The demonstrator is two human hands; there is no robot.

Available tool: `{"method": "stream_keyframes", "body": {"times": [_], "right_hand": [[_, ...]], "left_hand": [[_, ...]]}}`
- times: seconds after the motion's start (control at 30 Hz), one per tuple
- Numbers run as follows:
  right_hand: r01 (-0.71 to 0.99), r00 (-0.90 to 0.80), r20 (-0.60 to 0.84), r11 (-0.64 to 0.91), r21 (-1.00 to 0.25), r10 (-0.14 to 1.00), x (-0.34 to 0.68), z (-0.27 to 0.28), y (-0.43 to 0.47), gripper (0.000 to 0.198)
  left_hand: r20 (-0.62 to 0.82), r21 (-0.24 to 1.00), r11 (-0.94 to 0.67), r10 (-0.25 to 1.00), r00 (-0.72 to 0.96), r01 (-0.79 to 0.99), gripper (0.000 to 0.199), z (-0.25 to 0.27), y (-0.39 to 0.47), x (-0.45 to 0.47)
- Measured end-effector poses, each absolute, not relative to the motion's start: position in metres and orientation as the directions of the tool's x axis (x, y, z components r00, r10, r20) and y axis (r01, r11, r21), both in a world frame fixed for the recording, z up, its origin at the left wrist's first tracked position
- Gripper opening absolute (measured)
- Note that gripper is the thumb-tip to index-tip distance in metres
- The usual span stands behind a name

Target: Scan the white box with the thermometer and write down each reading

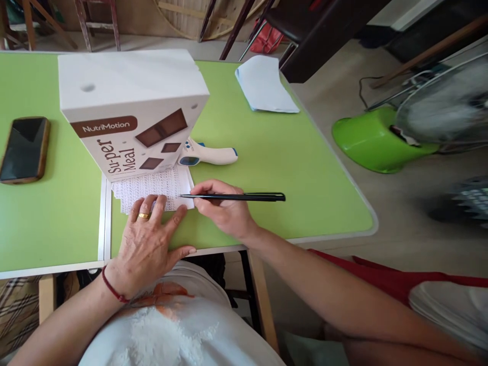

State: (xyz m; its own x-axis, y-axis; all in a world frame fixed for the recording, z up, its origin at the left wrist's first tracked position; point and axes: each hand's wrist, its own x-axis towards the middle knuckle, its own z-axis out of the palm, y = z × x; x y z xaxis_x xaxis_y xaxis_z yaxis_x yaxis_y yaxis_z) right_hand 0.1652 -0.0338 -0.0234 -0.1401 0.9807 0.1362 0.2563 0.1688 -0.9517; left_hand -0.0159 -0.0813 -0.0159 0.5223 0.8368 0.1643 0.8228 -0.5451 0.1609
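Observation:
My left hand [147, 244] lies on the lower edge of a small sheaf of paper [152, 184] covered in rows of handwriting, fingers spread and the thumb out on the table edge. A ring and a red cord bracelet are on it. In my right hand [224, 211] a slim black pen [263, 196] is pinched near its front end, its tip pointing left at the written sheet. Whether the tip touches the paper I cannot tell. A tall white NutriMotion box [133, 122] stands right behind the sheets and hides part of them.
A white handheld thermometer-like device [213, 155] lies beside the box. Folded white paper [267, 84] rests near the far right corner of the green table [305, 188]. At the left is a phone [25, 150]. On the floor, a green stool [366, 140] stands near a fan [450, 107].

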Motion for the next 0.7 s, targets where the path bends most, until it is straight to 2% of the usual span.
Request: {"method": "stream_keyframes", "body": {"times": [0.13, 0.3, 0.5, 0.7], "right_hand": [[0.367, -0.059, 0.257, 0.261, -0.893, 0.965, 0.1624, -0.0304, -0.0369, 0.008], [0.416, -0.154, 0.386, 0.414, -0.81, 0.91, 0.161, -0.0306, -0.0385, 0.013], [0.427, -0.211, 0.438, 0.486, -0.763, 0.874, 0.1626, -0.0321, -0.0384, 0.012], [0.441, -0.233, 0.426, 0.486, -0.755, 0.874, 0.1625, -0.0322, -0.0389, 0.013]], "left_hand": [[0.167, 0.177, -0.549, 0.835, 0.525, 0.817, 0.068, -0.014, -0.0822, -0.0162], [0.17, 0.178, -0.558, 0.829, 0.533, 0.81, 0.066, -0.0105, -0.0837, -0.0168], [0.177, 0.188, -0.558, 0.829, 0.53, 0.808, 0.066, -0.01, -0.0845, -0.0156], [0.189, 0.189, -0.559, 0.828, 0.528, 0.808, 0.068, -0.0117, -0.0836, -0.0146]]}}
